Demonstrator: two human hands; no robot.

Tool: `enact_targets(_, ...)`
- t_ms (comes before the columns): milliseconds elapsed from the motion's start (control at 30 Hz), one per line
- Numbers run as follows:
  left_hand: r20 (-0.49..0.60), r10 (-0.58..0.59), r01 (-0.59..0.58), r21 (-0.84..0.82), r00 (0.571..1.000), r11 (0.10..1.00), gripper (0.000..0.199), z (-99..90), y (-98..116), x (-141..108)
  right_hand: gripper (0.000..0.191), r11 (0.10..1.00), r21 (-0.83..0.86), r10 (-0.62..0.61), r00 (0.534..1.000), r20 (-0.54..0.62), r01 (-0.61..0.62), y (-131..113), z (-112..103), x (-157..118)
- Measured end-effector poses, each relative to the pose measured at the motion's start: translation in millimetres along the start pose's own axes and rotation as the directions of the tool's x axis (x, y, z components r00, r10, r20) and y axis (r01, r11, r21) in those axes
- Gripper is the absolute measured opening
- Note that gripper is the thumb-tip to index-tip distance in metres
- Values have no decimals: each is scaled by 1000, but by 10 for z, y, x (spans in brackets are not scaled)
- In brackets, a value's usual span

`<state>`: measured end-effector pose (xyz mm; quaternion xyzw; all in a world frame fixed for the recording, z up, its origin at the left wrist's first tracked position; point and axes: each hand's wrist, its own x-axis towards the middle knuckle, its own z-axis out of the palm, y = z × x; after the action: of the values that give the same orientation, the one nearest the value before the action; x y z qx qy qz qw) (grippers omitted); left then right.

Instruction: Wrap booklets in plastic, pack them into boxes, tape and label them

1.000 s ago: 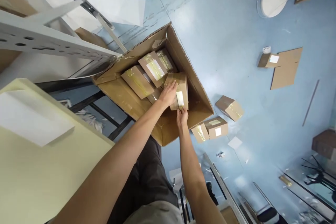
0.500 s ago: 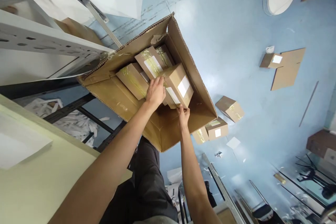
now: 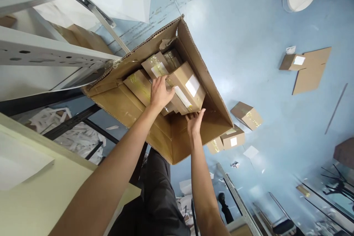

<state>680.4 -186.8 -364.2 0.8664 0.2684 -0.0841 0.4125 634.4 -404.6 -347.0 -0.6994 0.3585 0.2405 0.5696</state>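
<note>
A large open cardboard carton (image 3: 204,81) stands in front of me with several small taped boxes inside. My left hand (image 3: 161,93) is at the left edge of the nearest small cardboard box (image 3: 186,86), its fingers curled over the far corner and its thumb by a white label. This box sits tilted above the others and bears two white labels. At its near end, my right hand (image 3: 195,121) touches the lower edge with fingers and thumb spread. Beside it in the carton lie a box with yellowish tape (image 3: 137,87) and another labelled box (image 3: 155,64).
A metal shelf frame (image 3: 49,49) borders the carton on the left, above a pale yellow board (image 3: 33,199). On the blue floor to the right lie small boxes (image 3: 247,115) and flattened cardboard (image 3: 313,70). Paper scraps (image 3: 74,136) fill a space under the frame.
My right hand has changed from a pinch on the box's near edge to spread fingers. My left hand has shifted slightly left along the box. The view has moved a little.
</note>
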Motion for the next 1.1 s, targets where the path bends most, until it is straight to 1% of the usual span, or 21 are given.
enact_targets(67, -17, -1, 1, -6, 1000, 1000, 56, -93, 31, -69, 83, 982, 163, 79, 990, 119, -98, -61, 45, 65)
enact_targets(100, -21, 11, -11, -5, 1000, 1000, 56, -133, 52, -96, 84, 968, 207, 107, 979, 171, -142, -86, 66, 106)
enact_targets(167, -11, 54, -54, 2, 998, 999, 57, -186, 101, -113, 84, 938, 271, 153, 961, 232, -215, -113, 87, 173)
enact_targets(267, 49, 111, -109, -33, 993, 993, 49, -183, 150, 2, 79, 871, 372, 234, 937, 261, -321, -76, 42, 169)
enact_targets(300, 78, 122, -117, -67, 989, 991, 47, -159, 142, 85, 76, 839, 412, 271, 929, 251, -355, -48, 15, 140)
enact_targets(367, 146, 114, -99, -111, 983, 989, 50, -89, 71, 301, 71, 762, 496, 355, 909, 216, -416, 9, -37, 71)
enact_targets(433, 263, 63, -51, -54, 963, 997, 58, -21, -75, 532, 65, 698, 560, 424, 888, 179, -446, 42, -80, 23)
enact_targets(467, 341, 21, -29, 19, 940, 999, 62, 0, -170, 630, 63, 684, 578, 441, 883, 159, -446, 43, -101, 15)
enact_targets(500, 428, -30, -18, 108, 903, 994, 67, 9, -277, 706, 61, 679, 587, 450, 882, 142, -441, 33, -123, 19)
enact_targets(567, 567, -145, -36, 296, 811, 954, 72, -16, -508, 766, 58, 679, 590, 456, 881, 126, -436, -10, -179, 54)
enact_targets(600, 600, -197, -63, 384, 775, 921, 72, -46, -625, 750, 57, 675, 588, 464, 876, 131, -446, -35, -210, 78)
enact_targets(633, 610, -237, -95, 460, 756, 883, 72, -83, -737, 709, 57, 667, 584, 476, 868, 144, -463, -60, -240, 105)
enact_targets(667, 603, -254, -133, 522, 756, 842, 71, -121, -841, 652, 58, 659, 577, 488, 858, 160, -482, -83, -262, 134)
enact_targets(767, 584, -215, -234, 596, 783, 768, 71, -199, -1063, 497, 58, 648, 549, 517, 834, 192, -528, -140, -236, 275)
enact_targets(833, 588, -209, -253, 605, 781, 755, 74, -199, -1123, 482, 60, 657, 520, 535, 823, 189, -546, -195, -102, 475)
enact_targets(867, 593, -223, -251, 610, 774, 752, 75, -188, -1128, 504, 62, 666, 498, 543, 819, 186, -555, -235, 6, 621)
enact_targets(933, 601, -271, -238, 630, 752, 739, 79, -157, -1090, 573, 67, 699, 440, 540, 820, 191, -563, -337, 294, 986)
enact_targets(967, 601, -297, -227, 642, 742, 732, 81, -145, -1048, 602, 68, 730, 391, 517, 827, 223, -561, -392, 463, 1184)
enact_targets(1033, 591, -331, -194, 653, 736, 732, 84, -137, -913, 605, 61, 820, 213, 476, 840, 259, -530, -485, 809, 1527)
enact_targets(1067, 584, -336, -171, 644, 739, 745, 84, -141, -820, 565, 53, 869, 92, 446, 851, 278, -486, -513, 963, 1641)
enact_targets(1100, 577, -332, -141, 624, 746, 768, 83, -149, -712, 493, 44, 915, -4, 387, 877, 286, -403, -524, 1090, 1700)
